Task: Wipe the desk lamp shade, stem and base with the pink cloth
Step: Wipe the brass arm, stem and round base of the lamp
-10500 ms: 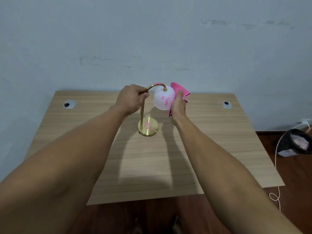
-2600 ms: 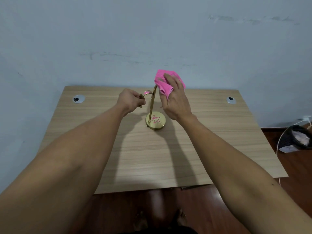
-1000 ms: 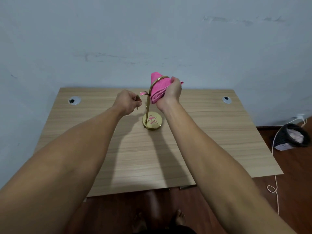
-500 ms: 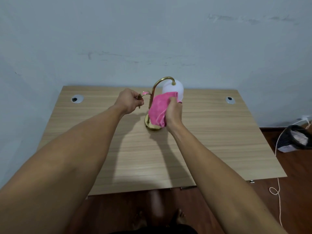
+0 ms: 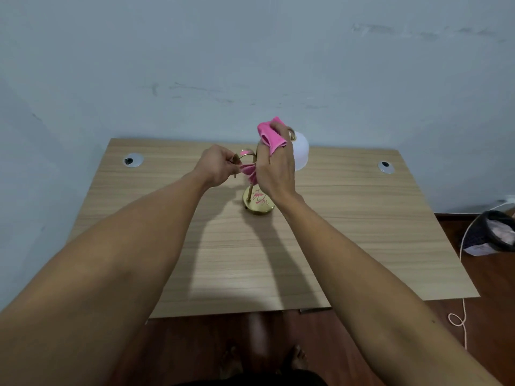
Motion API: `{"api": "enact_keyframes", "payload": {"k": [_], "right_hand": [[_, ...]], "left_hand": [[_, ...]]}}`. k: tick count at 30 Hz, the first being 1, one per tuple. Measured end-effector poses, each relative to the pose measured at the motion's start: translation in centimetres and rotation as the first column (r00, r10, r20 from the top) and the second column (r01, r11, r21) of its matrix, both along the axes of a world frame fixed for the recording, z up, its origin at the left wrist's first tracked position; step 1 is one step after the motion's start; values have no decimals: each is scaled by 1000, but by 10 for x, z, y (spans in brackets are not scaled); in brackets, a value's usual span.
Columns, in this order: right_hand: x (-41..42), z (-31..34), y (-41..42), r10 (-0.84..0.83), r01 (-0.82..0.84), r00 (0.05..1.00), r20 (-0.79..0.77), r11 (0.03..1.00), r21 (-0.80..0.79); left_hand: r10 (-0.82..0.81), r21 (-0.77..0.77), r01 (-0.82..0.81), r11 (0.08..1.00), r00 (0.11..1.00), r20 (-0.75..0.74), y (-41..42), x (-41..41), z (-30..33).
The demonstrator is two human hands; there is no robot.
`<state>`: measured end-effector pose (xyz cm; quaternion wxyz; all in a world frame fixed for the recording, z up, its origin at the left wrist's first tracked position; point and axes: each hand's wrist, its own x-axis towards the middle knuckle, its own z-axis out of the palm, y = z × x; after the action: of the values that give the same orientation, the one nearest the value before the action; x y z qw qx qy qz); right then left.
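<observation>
A small brass desk lamp stands on the wooden desk [image 5: 348, 246]. Its round gold base [image 5: 257, 203] carries pink marks. The white shade [image 5: 301, 151] shows behind my right hand. My right hand [image 5: 276, 168] grips the pink cloth [image 5: 270, 136], which is wrapped around the upper stem; a lower fold of the cloth sticks out to the left of that hand. The stem itself is mostly hidden. My left hand [image 5: 218, 167] pinches a short curved brass side arm of the lamp, with pink marks on it.
Two round cable grommets sit in the desk's back corners, left grommet [image 5: 133, 160] and right grommet [image 5: 386, 166]. A dark bin [image 5: 493, 232] and a white cord [image 5: 462, 274] lie on the floor to the right. The wall stands right behind the desk.
My right hand has slid the pink cloth up the stem, from low near the base to the curved top. The base now shows again. My left hand keeps its hold.
</observation>
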<state>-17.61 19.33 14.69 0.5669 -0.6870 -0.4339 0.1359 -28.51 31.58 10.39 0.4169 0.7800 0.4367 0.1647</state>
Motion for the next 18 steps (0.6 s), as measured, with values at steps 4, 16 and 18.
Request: {"api": "enact_keyframes", "payload": {"k": [4, 16, 18], "right_hand": [[1, -17, 2, 30, -30, 999, -25, 999, 23], [-22, -47, 2, 116, -11, 921, 372, 962, -271], [-20, -49, 3, 144, 10, 888, 436, 943, -333]], "left_hand": [[6, -25, -5, 1000, 1000, 16, -1, 0, 0], [132, -208, -94, 974, 976, 174, -20, -2, -12], [137, -188, -103, 977, 975, 173, -20, -3, -17]]}}
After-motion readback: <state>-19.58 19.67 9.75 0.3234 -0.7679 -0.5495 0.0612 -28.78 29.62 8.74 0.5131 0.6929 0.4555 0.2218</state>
